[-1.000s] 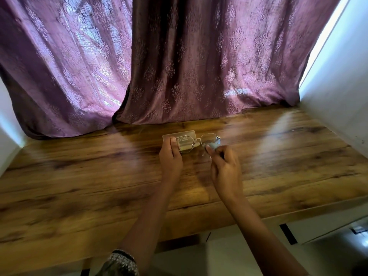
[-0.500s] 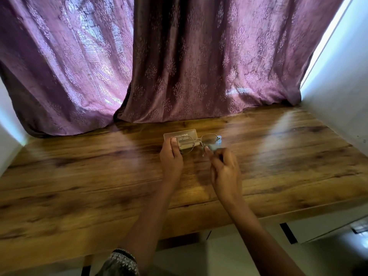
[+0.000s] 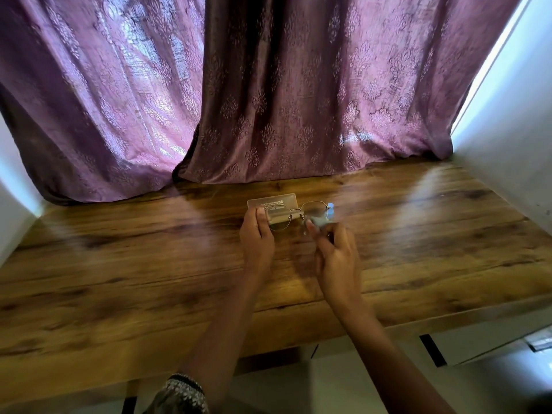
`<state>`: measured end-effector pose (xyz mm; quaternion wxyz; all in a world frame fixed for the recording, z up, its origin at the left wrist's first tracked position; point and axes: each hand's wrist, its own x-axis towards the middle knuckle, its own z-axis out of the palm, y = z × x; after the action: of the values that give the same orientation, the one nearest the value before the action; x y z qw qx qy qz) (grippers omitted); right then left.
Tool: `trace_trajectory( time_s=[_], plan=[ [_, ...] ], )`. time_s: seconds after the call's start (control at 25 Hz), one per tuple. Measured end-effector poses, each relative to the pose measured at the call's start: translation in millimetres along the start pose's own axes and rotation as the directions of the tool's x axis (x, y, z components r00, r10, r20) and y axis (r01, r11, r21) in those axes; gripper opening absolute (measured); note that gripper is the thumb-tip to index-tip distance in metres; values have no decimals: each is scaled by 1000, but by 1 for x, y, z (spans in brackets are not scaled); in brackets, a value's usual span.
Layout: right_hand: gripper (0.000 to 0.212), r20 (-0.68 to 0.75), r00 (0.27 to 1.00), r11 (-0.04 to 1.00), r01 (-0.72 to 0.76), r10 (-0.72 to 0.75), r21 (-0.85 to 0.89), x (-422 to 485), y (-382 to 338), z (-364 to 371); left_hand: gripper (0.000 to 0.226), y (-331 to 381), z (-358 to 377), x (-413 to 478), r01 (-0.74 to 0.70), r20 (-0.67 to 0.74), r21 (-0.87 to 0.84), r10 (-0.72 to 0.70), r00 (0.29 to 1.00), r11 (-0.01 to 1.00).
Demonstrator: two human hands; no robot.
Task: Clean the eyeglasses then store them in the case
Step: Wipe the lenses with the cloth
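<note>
Holding the eyeglasses (image 3: 294,215) in the air with both hands, a little above the surface. Gripping one end of the frame with the left hand (image 3: 258,237), thumb and fingers closed around the rim. Pinching a pale blue cloth (image 3: 324,221) with the right hand (image 3: 336,255) against the other lens; blurred at that place, so exact contact hard to tell.

Judging from this, somewhere in the middle of the cleaning step: one lens under the cloth, state of the other lens not possible to judge. Left to do, probably: finishing the wipe, folding the frame, putting the eyeglasses into the case (image 3: 271,201). Lying flat just beyond the grip, partly seen through the lens near the left hand, this translucent case; open or closed, not possible to say.

Below the grip, a wooden table (image 3: 149,264) with strong grain and some shine from the light. Far behind the grip, a purple patterned curtain (image 3: 268,100) falling onto the back edge of the table. To the right of the grip, well apart, a white wall (image 3: 507,130) with bright light along its edge. Nearest to the camera, at the left forearm, a patterned sleeve (image 3: 182,395).
</note>
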<state>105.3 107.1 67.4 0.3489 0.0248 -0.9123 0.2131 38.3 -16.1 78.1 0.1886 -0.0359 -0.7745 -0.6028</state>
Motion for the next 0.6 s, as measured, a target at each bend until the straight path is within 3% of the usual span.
trace_trajectory(
  time_s=[0.16,0.36,0.48,0.6],
  plan=[
    [38,-19,992,991,-122,123,57,17,14,-5,26,-1,-1,-3,-18,27,-9,18,999,1000],
    [51,109,992,995,-78,71,64,32,-8,-2,26,0,-1,1,-15,21,-31,16,1000,999],
    [43,20,999,999,34,-34,13,10,-13,0,26,-1,-6,7,-49,3,-35,49,999,998],
    [33,-22,996,990,-85,88,114,10,-5,-10,26,-6,-10,12,-69,15,-38,69,998,997]
  ],
)
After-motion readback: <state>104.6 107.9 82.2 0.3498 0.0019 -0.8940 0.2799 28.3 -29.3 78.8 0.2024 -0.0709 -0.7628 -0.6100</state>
